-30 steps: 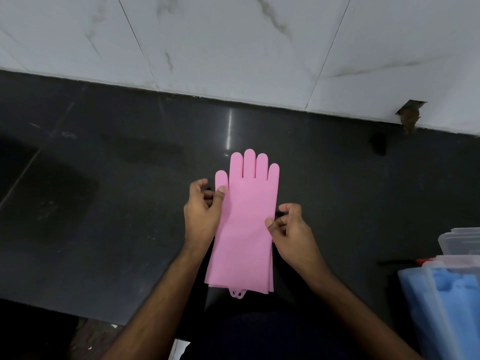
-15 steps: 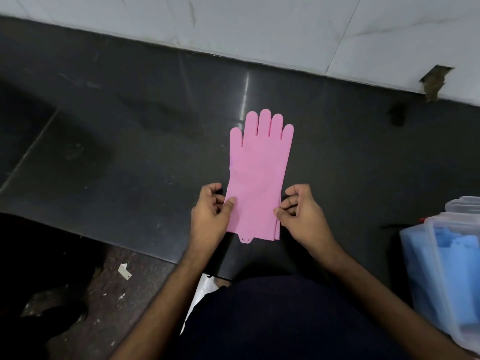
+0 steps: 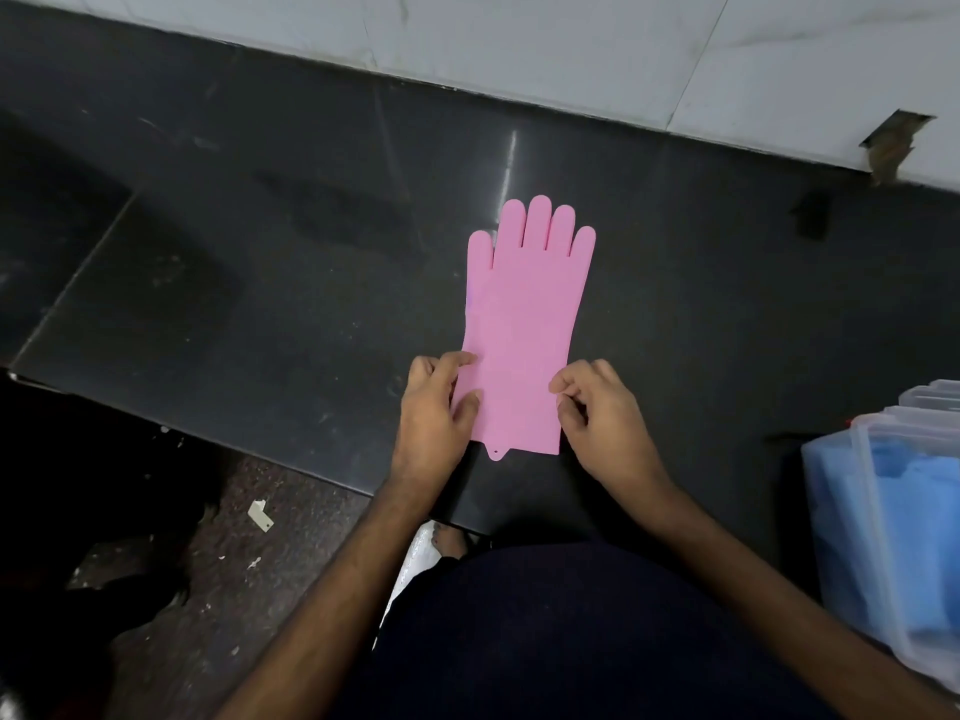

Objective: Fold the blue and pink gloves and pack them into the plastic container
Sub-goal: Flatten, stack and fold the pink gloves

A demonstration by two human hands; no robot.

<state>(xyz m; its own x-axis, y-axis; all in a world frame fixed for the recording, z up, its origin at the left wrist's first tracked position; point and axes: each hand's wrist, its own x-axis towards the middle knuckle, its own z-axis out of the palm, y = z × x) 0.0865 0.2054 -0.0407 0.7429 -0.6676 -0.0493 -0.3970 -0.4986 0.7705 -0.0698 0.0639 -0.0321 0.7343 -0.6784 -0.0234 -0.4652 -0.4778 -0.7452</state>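
pink glove [image 3: 524, 324] flat on tabletop [image 3: 260, 283], fingers away; left hand [image 3: 434, 413] and right hand [image 3: 605, 420] pinch cuff edges, seemingly to fold.

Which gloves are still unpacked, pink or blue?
The pink gloves, lying flat on the dark counter; the blue ones sit inside the plastic container.

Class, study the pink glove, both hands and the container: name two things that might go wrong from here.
The pink glove lies flat, cuff close to the counter edge; folding may drag it off. The left hand and right hand pinch only its side edges, so the fold may skew. The plastic container already holds blue gloves, so space may be tight.
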